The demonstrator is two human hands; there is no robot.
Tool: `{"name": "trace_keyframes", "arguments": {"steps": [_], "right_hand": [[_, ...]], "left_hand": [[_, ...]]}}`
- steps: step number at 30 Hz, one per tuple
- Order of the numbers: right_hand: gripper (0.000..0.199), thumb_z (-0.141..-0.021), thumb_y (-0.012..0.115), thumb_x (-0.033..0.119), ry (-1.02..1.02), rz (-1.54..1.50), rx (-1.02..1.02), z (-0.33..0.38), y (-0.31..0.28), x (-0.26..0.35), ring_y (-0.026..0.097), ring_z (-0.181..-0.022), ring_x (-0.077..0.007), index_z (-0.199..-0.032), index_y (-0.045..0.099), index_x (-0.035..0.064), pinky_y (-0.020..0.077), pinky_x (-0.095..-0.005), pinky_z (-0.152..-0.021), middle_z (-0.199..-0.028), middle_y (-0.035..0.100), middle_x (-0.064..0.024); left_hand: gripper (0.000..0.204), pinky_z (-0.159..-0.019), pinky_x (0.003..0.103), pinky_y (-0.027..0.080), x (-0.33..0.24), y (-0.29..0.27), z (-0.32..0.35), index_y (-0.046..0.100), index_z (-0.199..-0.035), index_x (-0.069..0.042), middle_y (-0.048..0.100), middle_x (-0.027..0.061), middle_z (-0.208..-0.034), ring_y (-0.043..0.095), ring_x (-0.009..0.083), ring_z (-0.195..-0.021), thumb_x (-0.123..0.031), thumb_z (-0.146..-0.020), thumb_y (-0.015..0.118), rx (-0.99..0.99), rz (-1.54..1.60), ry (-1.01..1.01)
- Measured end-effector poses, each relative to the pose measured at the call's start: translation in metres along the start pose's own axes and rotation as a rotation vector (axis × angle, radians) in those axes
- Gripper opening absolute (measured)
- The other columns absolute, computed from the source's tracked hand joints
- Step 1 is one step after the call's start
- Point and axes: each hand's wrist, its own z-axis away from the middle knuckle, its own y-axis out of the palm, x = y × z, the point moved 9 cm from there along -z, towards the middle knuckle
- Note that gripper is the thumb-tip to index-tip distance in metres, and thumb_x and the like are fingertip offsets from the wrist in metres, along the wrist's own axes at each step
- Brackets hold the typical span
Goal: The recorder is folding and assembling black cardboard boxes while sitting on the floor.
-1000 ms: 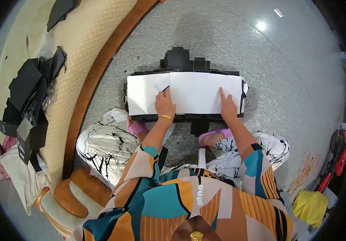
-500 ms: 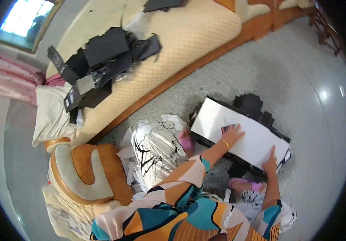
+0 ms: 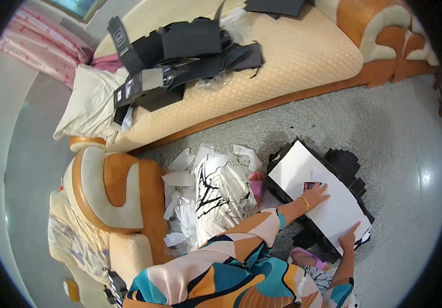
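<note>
Our view has swung toward the couch [image 3: 303,56]; work on the white sheet [image 3: 336,211], atop the black stack [image 3: 344,161], seems paused. Our left hand [image 3: 315,196] spreads beside a dark card [image 3: 312,185]; our right hand [image 3: 348,238], grip unclear, rests near the stack's right edge.

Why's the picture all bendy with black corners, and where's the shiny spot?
Head view: the fisheye lens bends straight edges toward the rim and leaves black corners; in the head view, white glare shines on the grey speckled floor, right of the white rectangular sheet.
</note>
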Motion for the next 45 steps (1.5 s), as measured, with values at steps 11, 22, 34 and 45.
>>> {"name": "trace_keyframes", "arguments": {"steps": [11, 22, 34, 45], "right_hand": [[0.097, -0.060, 0.055, 0.003, -0.105, 0.194, -0.006, 0.047, -0.065, 0.050, 0.056, -0.082, -0.0411, -0.135, -0.006, 0.0069, 0.0454, -0.0421, -0.073, -0.087, 0.056, -0.0293], [0.059, -0.063, 0.048, 0.000, -0.382, 0.081, -0.306, 0.102, -0.081, 0.096, 0.057, -0.068, -0.0320, -0.121, 0.038, -0.0035, 0.0449, -0.0382, -0.065, -0.072, 0.058, -0.0171], [0.025, -0.065, 0.050, 0.002, -0.564, 0.146, -0.345, 0.108, -0.070, 0.104, 0.059, -0.067, -0.0315, -0.087, 0.062, 0.0001, 0.0470, -0.0372, -0.064, -0.073, 0.060, -0.0207], [0.030, -0.063, 0.059, 0.017, -0.439, 0.188, -0.024, 0.101, -0.044, 0.081, 0.061, -0.073, -0.0293, -0.090, 0.064, 0.0059, 0.0482, -0.0357, -0.072, -0.076, 0.062, -0.0160]], "left_hand": [[0.033, -0.087, 0.062, 0.028, -0.017, -0.050, 0.019, 0.051, -0.114, -0.015, 0.030, 0.0164, -0.131, 0.027, 0.0367, -0.122, -0.018, -0.083, 0.042, -0.050, -0.080, -0.112], [0.033, -0.087, 0.049, 0.034, 0.138, -0.247, 0.060, 0.056, -0.103, -0.014, 0.044, 0.0165, -0.115, 0.039, 0.0332, -0.111, -0.015, -0.070, 0.056, -0.416, 0.074, -0.457], [0.018, -0.091, 0.062, 0.021, 0.216, -0.543, 0.280, 0.064, -0.088, -0.015, 0.030, 0.0159, -0.132, 0.024, 0.0331, -0.124, -0.019, -0.077, 0.050, -0.718, -1.022, -0.619], [0.032, -0.079, 0.060, 0.037, 0.298, -0.542, 0.317, 0.054, -0.112, -0.015, 0.034, 0.0126, -0.130, 0.037, 0.0337, -0.115, -0.020, -0.081, 0.047, -0.531, -1.010, -0.960]]}}
